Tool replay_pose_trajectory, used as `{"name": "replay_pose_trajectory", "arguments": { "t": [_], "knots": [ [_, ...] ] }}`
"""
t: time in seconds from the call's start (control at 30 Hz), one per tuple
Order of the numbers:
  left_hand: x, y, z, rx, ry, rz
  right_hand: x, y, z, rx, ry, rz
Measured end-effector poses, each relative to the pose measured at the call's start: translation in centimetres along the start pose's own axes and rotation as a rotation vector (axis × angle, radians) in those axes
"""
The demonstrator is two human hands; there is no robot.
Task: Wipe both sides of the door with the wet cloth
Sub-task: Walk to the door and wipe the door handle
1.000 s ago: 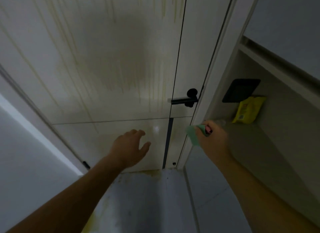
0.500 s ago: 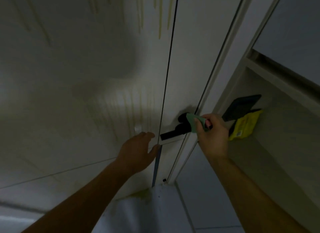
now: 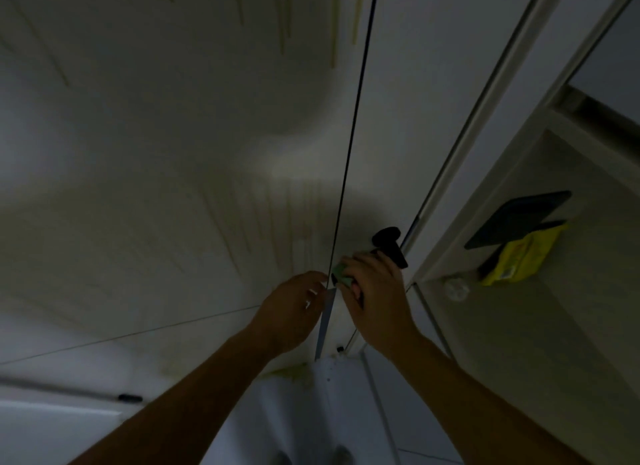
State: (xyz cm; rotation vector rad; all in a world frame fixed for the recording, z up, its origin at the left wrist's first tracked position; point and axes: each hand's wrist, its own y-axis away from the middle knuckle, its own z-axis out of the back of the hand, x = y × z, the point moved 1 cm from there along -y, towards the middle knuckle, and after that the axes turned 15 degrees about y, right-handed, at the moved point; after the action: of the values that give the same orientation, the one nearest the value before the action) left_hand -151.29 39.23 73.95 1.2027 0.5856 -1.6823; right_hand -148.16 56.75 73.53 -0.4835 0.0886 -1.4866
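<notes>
The white door (image 3: 173,160) fills most of the head view, its face marked with thin yellowish drip streaks running down toward the lower panel. The right hand (image 3: 375,302) is curled over the lever of the black door handle (image 3: 389,246), pinching the green cloth (image 3: 341,273) between fingers and lever, so that only a small fold of it shows at the fingertips, just beside the dark vertical seam in the door. The left hand (image 3: 291,314) lies against the door to the left of that seam, fingers loosely straight and touching the panel, holding nothing. To the right of the door frame a recessed shelf (image 3: 554,326) carries a flat black object (image 3: 516,219) leaning on its back wall and a yellow packet (image 3: 519,258) just below it, the two touching. A small clear round thing (image 3: 457,288) sits near them; what it is cannot be told. At the foot of the door a yellowish stain (image 3: 287,371) spreads onto the pale floor (image 3: 294,423). The light is dim, and the shadow across the door is heavy.
</notes>
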Motion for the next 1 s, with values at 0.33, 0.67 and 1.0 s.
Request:
{"name": "replay_pose_trajectory", "arguments": {
  "t": [0.33,0.67,1.0],
  "knots": [
    [-0.6,-0.3,-0.2,-0.043,0.016,-0.015,-1.0,1.5,-0.5,-0.049,0.286,0.192],
    [-1.0,-0.3,-0.6,-0.065,-0.011,-0.066,-3.7,3.0,-0.1,-0.065,0.404,0.088],
    [-1.8,-1.3,-1.4,-0.126,-0.055,-0.091,-3.1,1.5,-0.3,-0.087,-0.218,-0.303]
  ]
}}
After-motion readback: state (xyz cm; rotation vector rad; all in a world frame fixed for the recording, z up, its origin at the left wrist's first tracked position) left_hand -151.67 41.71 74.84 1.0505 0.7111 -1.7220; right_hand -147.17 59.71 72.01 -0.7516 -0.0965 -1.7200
